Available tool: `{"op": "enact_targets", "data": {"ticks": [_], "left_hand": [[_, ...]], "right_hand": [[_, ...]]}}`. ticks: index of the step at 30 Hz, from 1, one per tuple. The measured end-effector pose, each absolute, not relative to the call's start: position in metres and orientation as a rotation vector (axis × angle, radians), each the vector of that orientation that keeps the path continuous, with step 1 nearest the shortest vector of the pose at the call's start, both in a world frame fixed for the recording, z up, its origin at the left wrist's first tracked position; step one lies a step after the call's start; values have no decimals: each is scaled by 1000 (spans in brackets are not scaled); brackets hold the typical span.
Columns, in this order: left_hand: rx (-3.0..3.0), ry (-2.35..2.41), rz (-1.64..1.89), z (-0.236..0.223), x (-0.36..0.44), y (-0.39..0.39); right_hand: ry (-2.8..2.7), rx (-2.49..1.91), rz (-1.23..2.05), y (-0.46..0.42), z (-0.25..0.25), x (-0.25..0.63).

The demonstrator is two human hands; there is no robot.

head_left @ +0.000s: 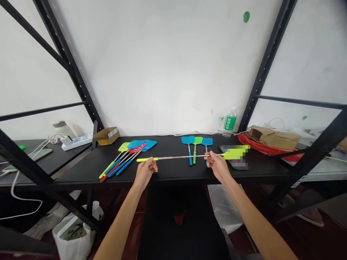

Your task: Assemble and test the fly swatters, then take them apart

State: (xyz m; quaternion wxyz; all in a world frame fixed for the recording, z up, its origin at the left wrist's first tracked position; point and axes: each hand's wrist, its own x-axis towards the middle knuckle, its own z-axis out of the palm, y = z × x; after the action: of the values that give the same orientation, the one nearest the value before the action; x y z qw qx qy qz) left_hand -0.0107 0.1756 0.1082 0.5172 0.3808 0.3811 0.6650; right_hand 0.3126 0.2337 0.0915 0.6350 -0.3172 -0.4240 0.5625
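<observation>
I hold a yellow-green fly swatter [184, 157] stretched out sideways over the black table [168, 173]. My left hand [146, 170] is closed on its yellow handle end. My right hand [217, 164] pinches the thin metal rod just short of the yellow head, which points right. A pile of several swatters [127, 157] in yellow, red and blue lies fanned out to the left of my left hand. Three short swatters [196, 146], two blue and one green, lie side by side behind the rod.
A small cardboard box [106, 135] and a white power strip [77, 141] sit at the back left. A green-labelled water bottle [230, 122] stands at the back. A red tray [271, 150] with brown packaging lies at the right. Black rack posts frame the table.
</observation>
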Motion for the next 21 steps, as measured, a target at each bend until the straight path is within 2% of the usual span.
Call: {"op": "enact_targets", "data": {"ticks": [21], "left_hand": [[1016,940,1579,108,-6,173]], "right_hand": [[-979,-753,1233,230,95,310]]}}
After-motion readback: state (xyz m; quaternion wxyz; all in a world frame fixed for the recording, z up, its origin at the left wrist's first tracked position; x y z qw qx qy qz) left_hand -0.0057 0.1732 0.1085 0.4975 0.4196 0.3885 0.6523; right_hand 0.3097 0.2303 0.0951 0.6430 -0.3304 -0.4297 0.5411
